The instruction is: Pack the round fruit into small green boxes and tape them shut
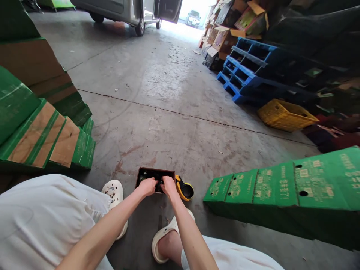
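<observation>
On the floor between my feet stands a small open box (pixel 155 170) with dark contents that I cannot make out. Over its near edge reaches my left hand (pixel 148 186), its fingers bent down into the box. My right hand (pixel 168 184) is close beside it, also with its fingertips down inside. Whatever the fingers touch or hold is hidden in the dark interior. Against the box's right side lies a yellow and black tape dispenser (pixel 184 188), apart from the fingers.
Green cartons stand in a row (pixel 278 182) at the right and in a stack (pixel 45 123) at the left. Blue pallets (pixel 244 71), a yellow crate (pixel 285 115) and piled cardboard boxes (pixel 221 39) are at the back right. A van (pixel 123 11) is parked at the back.
</observation>
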`<state>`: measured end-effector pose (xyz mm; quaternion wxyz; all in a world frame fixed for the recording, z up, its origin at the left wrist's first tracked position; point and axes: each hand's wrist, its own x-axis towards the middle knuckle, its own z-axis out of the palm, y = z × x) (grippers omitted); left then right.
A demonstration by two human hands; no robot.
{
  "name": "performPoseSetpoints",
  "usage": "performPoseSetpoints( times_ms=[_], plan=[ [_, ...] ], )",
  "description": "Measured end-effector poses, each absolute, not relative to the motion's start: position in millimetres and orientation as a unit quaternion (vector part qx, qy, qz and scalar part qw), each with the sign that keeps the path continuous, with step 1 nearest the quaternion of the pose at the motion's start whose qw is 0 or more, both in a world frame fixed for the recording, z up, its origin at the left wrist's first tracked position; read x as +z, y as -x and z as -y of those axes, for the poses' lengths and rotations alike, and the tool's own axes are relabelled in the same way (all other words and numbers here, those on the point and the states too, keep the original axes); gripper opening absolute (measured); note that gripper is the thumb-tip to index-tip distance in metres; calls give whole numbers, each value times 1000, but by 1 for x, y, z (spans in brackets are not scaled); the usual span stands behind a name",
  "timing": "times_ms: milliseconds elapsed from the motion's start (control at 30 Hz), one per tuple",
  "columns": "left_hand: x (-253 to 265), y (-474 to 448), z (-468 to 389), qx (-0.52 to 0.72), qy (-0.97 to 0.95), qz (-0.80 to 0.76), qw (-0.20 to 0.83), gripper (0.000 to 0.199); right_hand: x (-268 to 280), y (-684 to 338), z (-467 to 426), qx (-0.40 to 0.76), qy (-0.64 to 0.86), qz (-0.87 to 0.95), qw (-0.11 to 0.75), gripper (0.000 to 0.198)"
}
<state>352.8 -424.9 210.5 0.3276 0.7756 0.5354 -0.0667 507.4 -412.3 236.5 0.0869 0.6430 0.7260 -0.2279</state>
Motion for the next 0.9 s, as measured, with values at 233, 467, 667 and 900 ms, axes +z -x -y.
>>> performPoseSetpoints(
  times_ms=[233, 467, 667, 900],
  plan=[
    [192, -353, 436, -24, -752, -565, 339, 42, 238, -525, 429, -230, -664, -711, 31, 41],
    [208, -343, 444, 130, -701, -625, 318, 43, 231, -519, 451, -269, -635, -724, -17, 34],
    [212, -287, 436, 310, -507, -748, 295, 47, 234, -526, 447, -219, -679, -685, -147, 45],
    [180, -284, 443, 298, -423, -753, 406, 55, 227, -559, 449, -252, -738, -606, -157, 37]
  ],
)
